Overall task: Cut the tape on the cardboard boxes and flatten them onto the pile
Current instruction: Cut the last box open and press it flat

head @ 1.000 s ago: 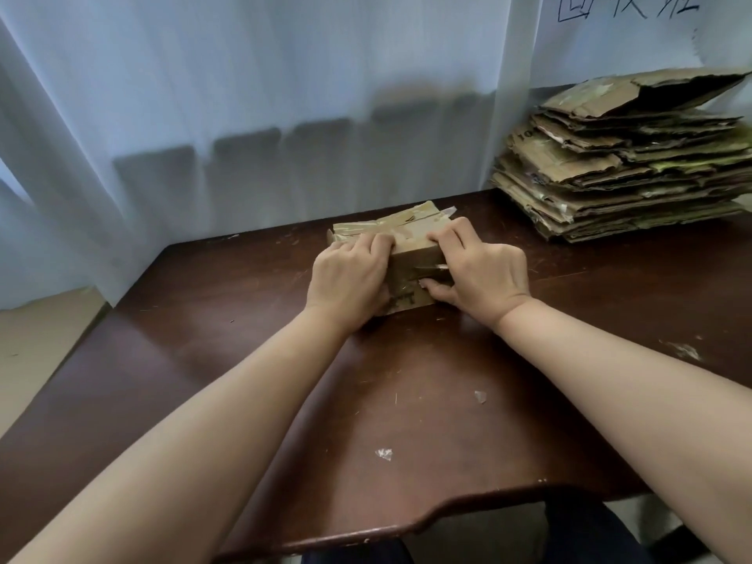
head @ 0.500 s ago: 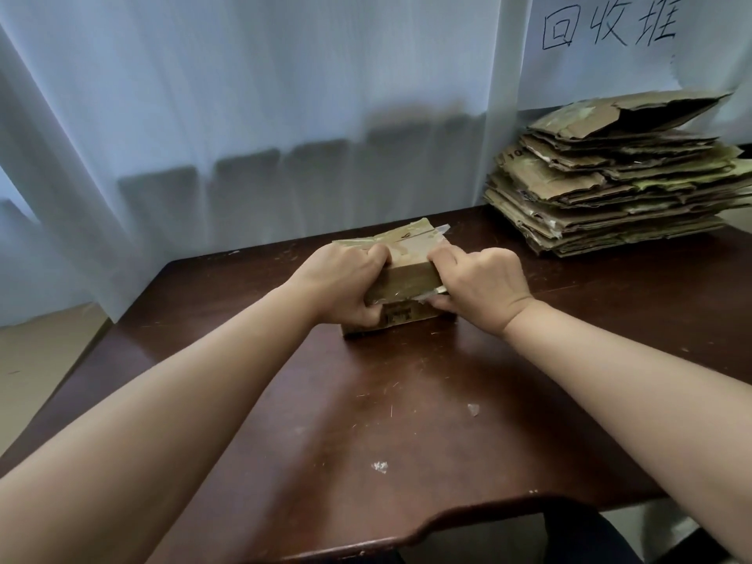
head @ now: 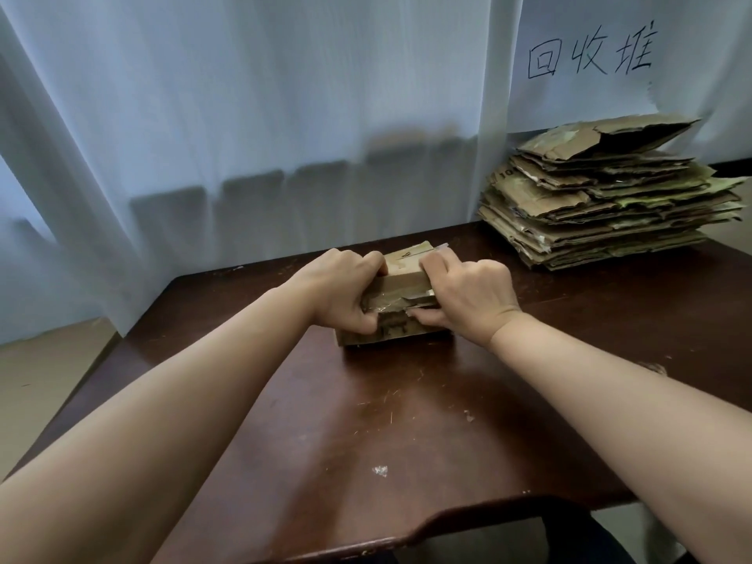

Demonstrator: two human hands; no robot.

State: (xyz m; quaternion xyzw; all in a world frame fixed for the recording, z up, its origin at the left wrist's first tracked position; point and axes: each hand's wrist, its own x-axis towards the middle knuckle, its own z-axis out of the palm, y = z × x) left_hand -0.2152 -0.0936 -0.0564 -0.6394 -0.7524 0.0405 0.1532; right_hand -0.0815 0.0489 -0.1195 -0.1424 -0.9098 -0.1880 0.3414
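- Curtain (head: 244,116): pale, sheer, hangs behind the table along the whole far edge.
- Table (head: 366,421): dark brown wood, scuffed, a few small pale scraps on the top.
- Left hand (head: 339,293): fingers curled over the left end of the cardboard box (head: 401,284), thumb down on the near face. Gripping it.
- Box: small, brown, sits on the table near the far edge, roughly centre, between both hands. Top flap looks partly lifted or folded over; shiny clear tape (head: 386,305) crumpled across the near face.
- Right hand (head: 472,297): fingers curled over the right end of the box, thumb pressed on the near face at the tape's torn edge. Also gripping. Cannot tell whether it holds any cutter.
- Pile (head: 610,205): flattened cardboard stacked at the far right corner of the table, well apart from the box; top sheet bowed up.
- Paper sign (head: 590,54): white, handwritten characters, on the wall above the pile.
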